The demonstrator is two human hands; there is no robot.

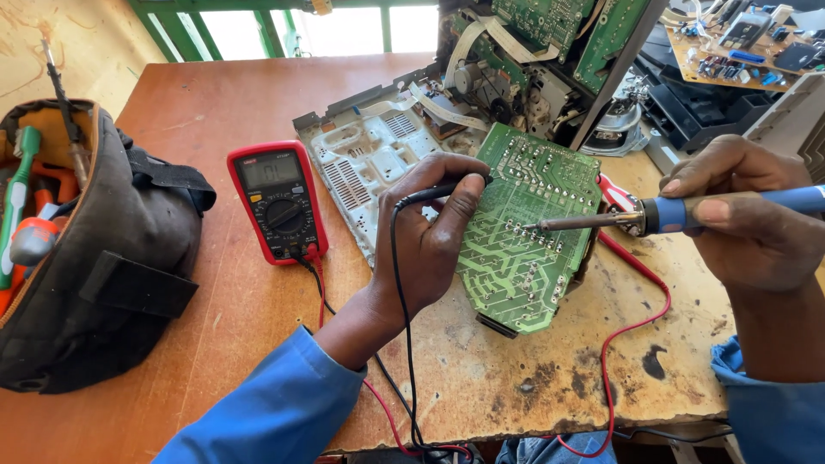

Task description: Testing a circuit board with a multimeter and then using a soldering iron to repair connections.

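Circuit board: one green circuit board lies solder side up, tilted against a grey plastic chassis, near the middle of the wooden table.
Right hand: the right hand is closed around the blue handle of a soldering iron; its metal tip touches a row of solder joints at the middle of the board.
Left hand: the left hand pinches a black probe between thumb and fingers, its point at the board's upper left edge; whether it touches a joint I cannot tell.
Step in hand: it looks like one joint is being heated while the probe sits ready at the edge.
Next move calls for: likely a steady iron tip on the one joint, without bridging to its neighbours, and the probe wire kept off the hot shaft.
Meter: one red multimeter lies flat, left of the board, its display lit.
Leads: two, one black lead up to the left hand, one red lead looping under the right hand.
Tool bag: one dark tool bag at the left edge, open, with screwdriver handles showing.
Beyond: more green boards in an open appliance at the far side.
Hands counted: two, both in blue sleeves.
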